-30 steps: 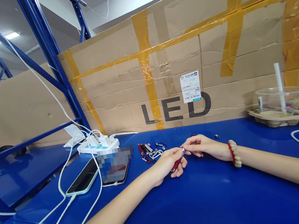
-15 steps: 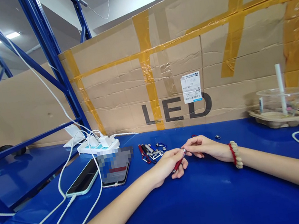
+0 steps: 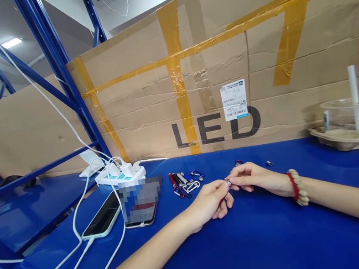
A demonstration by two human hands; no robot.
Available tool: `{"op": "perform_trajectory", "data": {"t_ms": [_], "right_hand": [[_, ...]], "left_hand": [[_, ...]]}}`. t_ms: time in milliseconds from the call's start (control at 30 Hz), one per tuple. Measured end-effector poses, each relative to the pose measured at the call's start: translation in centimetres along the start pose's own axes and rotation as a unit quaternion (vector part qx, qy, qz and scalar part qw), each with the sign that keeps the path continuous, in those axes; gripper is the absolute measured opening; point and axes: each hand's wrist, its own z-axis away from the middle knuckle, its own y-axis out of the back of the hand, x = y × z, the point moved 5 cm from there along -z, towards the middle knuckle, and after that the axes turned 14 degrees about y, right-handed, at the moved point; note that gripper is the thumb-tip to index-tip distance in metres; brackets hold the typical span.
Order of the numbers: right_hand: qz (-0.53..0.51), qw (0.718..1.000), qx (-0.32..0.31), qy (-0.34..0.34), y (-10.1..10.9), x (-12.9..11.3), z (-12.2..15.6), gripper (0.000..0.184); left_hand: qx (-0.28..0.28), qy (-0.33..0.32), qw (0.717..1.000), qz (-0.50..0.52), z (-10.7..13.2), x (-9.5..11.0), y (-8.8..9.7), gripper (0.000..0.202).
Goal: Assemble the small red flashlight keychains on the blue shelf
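Observation:
My left hand (image 3: 214,202) is closed around a slim red keychain flashlight (image 3: 222,202), most of which is hidden by the fingers. At its silver end (image 3: 229,183), the thumb and fingertips of my right hand (image 3: 251,177) are pinched together, touching my left fingertips. A red and white beaded bracelet (image 3: 298,187) circles my right wrist. To the left lie several similar small tubes (image 3: 178,181) in red, black and silver, with carabiner clips (image 3: 194,186). Behind my right hand, a red clip (image 3: 238,162) partly shows. A small silver piece (image 3: 268,163) rests farther right.
Two phones (image 3: 101,215) (image 3: 148,214) lie on the left of the blue table (image 3: 201,260). White cables run from a power strip (image 3: 121,177) there. A clear container with a straw (image 3: 355,98) stands at right. A large cardboard panel (image 3: 147,107) borders the back.
The view has shifted slightly, so most things sit a little differently in frame. Less of the red tube shows between my left fingers, and its silver end has turned toward me.

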Motion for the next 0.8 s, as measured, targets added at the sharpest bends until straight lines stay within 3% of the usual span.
{"op": "perform_trajectory", "data": {"t_ms": [233,333,400,500,600,800], "right_hand": [[-0.002,1.000,0.008,-0.018,0.0,-0.2,0.0,0.034],[-0.006,1.000,0.014,-0.015,0.1,0.1,0.0,0.033],[-0.004,1.000,0.019,-0.009,0.2,0.3,0.0,0.033],[0.005,1.000,0.022,0.019,0.2,0.3,0.0,0.031],[0.023,0.998,0.036,0.039,0.2,0.2,0.0,0.029],[0.054,0.997,0.047,0.020,0.3,0.1,0.2,0.031]], "left_hand": [[0.030,-0.023,0.999,-0.036,-0.3,-0.3,-0.1,0.033],[0.090,-0.038,0.989,-0.111,0.2,-0.1,0.0,0.032],[0.154,-0.064,0.962,-0.216,0.8,0.5,0.3,0.032],[0.204,-0.088,0.903,-0.367,1.2,1.0,0.5,0.027],[0.204,-0.092,0.881,-0.418,1.0,1.0,0.8,0.026],[0.187,-0.095,0.891,-0.403,0.4,0.8,1.1,0.026]]}}
